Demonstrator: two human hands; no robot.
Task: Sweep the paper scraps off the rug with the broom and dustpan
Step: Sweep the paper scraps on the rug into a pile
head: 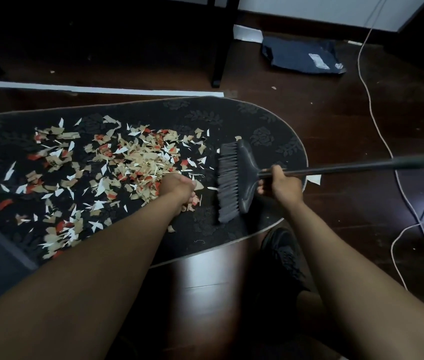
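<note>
**Broom gripped low on the handle, bristles on the rug beside the scraps**

Right hand (282,187) wrapped around the dark broom handle (348,166), just behind the broom head (244,172), fingers curled under the shaft and thumb over it. Handle running out to the right edge of view, nearly level. Broom head turned on its side, gray bristles (227,181) facing left and touching the dark floral rug (263,120).

Left hand (178,189) down on the rug just left of the bristles, knuckles up, fingers curled into the near edge of the paper scraps (117,167); cannot tell whether anything is held inside the curl. A few tan bits visible under and beside the fingers.

Scraps, tan, white and red-orange, spread thick across the middle and left of the rug, densest just left of the left hand. One white piece (314,180) off the rug's right rim, on the dark wood floor (348,113) below the handle.

Beyond the rug: a white strip (96,89) along its far edge, a black furniture leg (221,48), a dark blue mailer bag (304,54) with a pale label, and a white cord (372,113) trailing across the floor on the right. A black shoe (282,253) on the floor near the rug's front edge, between the two forearms.
</note>
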